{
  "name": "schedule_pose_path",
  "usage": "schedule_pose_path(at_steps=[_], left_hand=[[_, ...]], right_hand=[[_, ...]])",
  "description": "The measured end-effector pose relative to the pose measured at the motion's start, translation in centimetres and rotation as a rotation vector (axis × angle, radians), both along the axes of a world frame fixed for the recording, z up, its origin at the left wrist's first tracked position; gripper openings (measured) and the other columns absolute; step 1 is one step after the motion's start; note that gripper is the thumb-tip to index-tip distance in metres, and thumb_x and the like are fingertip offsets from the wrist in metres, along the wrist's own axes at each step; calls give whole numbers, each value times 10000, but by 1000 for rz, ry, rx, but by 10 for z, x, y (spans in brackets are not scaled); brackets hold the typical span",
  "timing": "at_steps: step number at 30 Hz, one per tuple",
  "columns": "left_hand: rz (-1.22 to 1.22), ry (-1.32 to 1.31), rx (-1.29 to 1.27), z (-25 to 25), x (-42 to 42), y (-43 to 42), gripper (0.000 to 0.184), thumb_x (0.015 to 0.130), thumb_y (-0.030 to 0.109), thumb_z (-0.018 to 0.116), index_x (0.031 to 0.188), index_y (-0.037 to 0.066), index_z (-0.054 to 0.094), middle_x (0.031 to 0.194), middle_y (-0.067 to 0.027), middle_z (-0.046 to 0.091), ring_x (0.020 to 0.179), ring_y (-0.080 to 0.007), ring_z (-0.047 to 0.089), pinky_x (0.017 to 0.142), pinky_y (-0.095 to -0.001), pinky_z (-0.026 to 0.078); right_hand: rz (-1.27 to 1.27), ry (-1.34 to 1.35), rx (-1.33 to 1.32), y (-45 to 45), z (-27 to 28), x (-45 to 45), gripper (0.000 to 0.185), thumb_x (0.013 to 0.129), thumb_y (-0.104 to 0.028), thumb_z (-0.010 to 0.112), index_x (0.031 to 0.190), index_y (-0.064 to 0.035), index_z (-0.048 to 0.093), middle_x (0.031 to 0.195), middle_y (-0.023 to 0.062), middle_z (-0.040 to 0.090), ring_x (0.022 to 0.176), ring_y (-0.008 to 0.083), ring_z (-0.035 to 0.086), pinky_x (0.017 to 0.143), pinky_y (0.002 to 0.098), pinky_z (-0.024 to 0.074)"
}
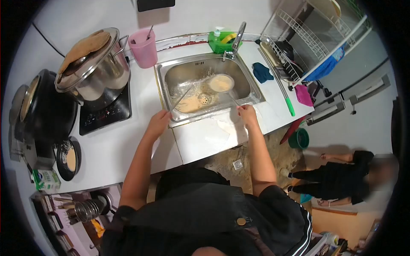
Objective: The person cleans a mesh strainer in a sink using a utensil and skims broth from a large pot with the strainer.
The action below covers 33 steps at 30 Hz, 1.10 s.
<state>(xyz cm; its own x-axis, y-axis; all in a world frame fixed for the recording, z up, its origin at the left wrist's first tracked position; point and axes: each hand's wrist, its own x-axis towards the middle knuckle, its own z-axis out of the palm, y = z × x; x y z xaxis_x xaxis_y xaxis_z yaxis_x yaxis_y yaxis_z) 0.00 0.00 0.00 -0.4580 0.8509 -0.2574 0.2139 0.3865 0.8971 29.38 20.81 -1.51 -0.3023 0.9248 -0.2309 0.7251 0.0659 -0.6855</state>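
Over by the sink, the left hand has its grip closed round a thin utensil slanting over the basin. The right hand grips the handle of a round scoop holding something beige, also above the basin. More beige stuff lies beside the drain, left of the scoop

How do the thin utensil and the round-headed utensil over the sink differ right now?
The thin utensil looks narrow along its visible length; the round-headed utensil has a wide, round head.
The thin utensil carries nothing visible, while the round-headed utensil holds pale beige material.
From the left hand, the thin utensil slants up and right; from the right hand, the round-headed utensil slants up and left.
Both reach over the sink.
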Motion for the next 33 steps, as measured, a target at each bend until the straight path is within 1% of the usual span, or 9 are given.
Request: schedule_pose_path(at_steps=[1,8,9,11,14,19,23,25,33], left_hand=[[10,39,-80,5,9,12,258,790,225,457,907,32,582,930,-160,590,918,-253,539,779,-338,395],[-98,256,-103,-24,29,105,273,774,217,447,913,27,586,942,-190,578,906,-323,536,756,-380,418],[-243,485,-183,-44,22,122,280,769,229,453,907,33,597,953,-184,577,909,-328,535,767,-387,419],[-388,715,-268,-51,17,133,286,763,241,459,902,39,607,964,-179,575,912,-332,533,779,-393,419],[-385,673,-198,-39,27,134,284,744,254,476,885,58,625,967,-142,585,937,-325,524,810,-389,411],[-202,260,-53,-36,35,156,235,715,236,485,774,92,660,934,-91,606,884,-284,544,756,-348,419],[-181,245,65,-46,43,171,212,711,216,484,691,107,664,842,-87,621,799,-270,555,706,-322,422],[-135,-3,289,-43,50,171,236,714,147,448,633,34,639,732,-129,616,746,-243,561,711,-303,411],[-118,312,145,-68,36,177,211,731,204,505,617,107,653,714,-98,612,682,-251,565,642,-326,437]], right_hand=[[-86,106,-45,-4,-15,-5,289,817,-211,527,996,12,484,679,58,569,509,152,509,471,275,408],[-264,606,-322,-24,27,-13,153,828,-102,447,916,15,399,691,120,564,584,215,550,544,347,413],[-265,603,-321,-20,22,-9,153,828,-102,447,916,15,399,691,120,564,584,215,550,544,347,413],[25,275,265,-12,4,-4,131,849,-132,414,928,-28,400,726,121,566,616,220,571,537,328,433],[70,-240,502,-28,48,-13,203,815,-126,432,1005,-60,407,757,130,580,668,318,570,596,376,430],[64,-332,678,-23,46,-14,325,779,-168,475,1102,-179,448,703,133,567,674,311,577,571,401,435],[114,-349,638,-26,32,-17,320,766,-215,510,1084,-235,526,675,120,561,612,287,576,517,414,430],[142,-351,635,-29,25,-18,314,764,-218,515,1075,-245,542,662,110,558,589,286,570,503,409,427],[27,-239,881,-39,82,-32,297,760,-180,525,1043,-252,579,621,90,554,561,273,561,483,386,426]])
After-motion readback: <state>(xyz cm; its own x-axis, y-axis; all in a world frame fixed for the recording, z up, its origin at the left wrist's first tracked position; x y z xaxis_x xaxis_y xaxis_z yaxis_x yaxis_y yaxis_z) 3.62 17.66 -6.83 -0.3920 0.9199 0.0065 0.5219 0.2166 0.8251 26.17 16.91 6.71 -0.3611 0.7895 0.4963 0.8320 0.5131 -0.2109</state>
